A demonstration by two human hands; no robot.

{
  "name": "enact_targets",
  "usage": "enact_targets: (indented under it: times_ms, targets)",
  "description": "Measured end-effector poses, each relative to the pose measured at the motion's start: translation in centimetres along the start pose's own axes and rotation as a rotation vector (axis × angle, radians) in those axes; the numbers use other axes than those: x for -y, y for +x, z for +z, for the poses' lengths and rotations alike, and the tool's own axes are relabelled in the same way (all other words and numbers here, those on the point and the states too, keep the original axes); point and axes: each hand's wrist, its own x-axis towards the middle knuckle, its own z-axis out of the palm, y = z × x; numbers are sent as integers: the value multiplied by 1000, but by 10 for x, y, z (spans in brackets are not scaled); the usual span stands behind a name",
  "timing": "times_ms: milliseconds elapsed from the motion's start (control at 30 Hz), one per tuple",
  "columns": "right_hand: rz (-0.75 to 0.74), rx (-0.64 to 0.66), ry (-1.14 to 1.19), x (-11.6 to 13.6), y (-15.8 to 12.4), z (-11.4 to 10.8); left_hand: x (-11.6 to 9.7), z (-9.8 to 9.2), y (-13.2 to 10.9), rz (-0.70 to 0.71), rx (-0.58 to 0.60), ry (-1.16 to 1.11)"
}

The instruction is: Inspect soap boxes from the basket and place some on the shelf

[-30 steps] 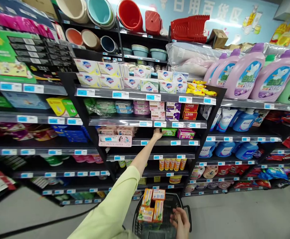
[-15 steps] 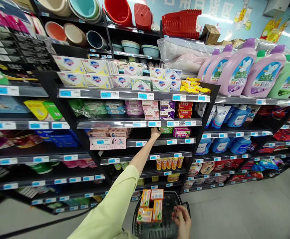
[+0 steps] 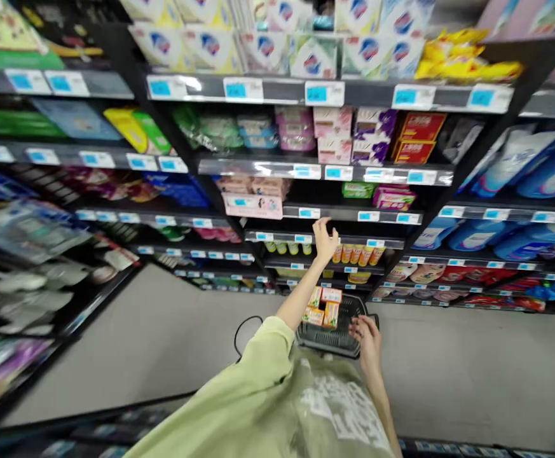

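Note:
My left hand (image 3: pixel 325 240) is stretched forward in front of the shelves, fingers apart and curved, with nothing visible in it. Just above it runs a shelf edge with price tags; a green soap box (image 3: pixel 358 189) and pink-purple soap boxes (image 3: pixel 394 197) lie on that shelf. My right hand (image 3: pixel 365 334) hovers at the right side of a dark shopping basket (image 3: pixel 327 343), fingers loosely bent and apart, seemingly empty. In the basket's left part lie several orange and white boxes (image 3: pixel 330 314).
Orange tubes (image 3: pixel 357 254) stand on a lower shelf behind my left hand. White soap boxes (image 3: pixel 313 57) and yellow packets (image 3: pixel 463 56) fill the upper shelf. Blue bottles (image 3: pixel 477 234) stand at the right. A rack of hanging utensils (image 3: pixel 24 292) is at the left.
My left hand has drawn back and down from the shelf beside the green soap box, with nothing visible in it. The view has tilted downward. My right hand stays by the basket.

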Motion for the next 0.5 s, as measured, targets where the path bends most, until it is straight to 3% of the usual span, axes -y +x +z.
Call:
enact_targets:
  times_ms: [167, 300, 400, 500]
  targets:
    - [82, 114, -121, -21, 11, 6, 59, -20, -122, -161, 260, 17]
    - [112, 149, -224, -43, 25, 5, 102, -40, -197, -292, 506, 6]
    - [128, 142, -290, -64, 36, 6, 123, -55, -244, -408, 634, 8]
    - [139, 88, -372, -87, 52, 10, 128, -68, -290, -486, 725, -6]
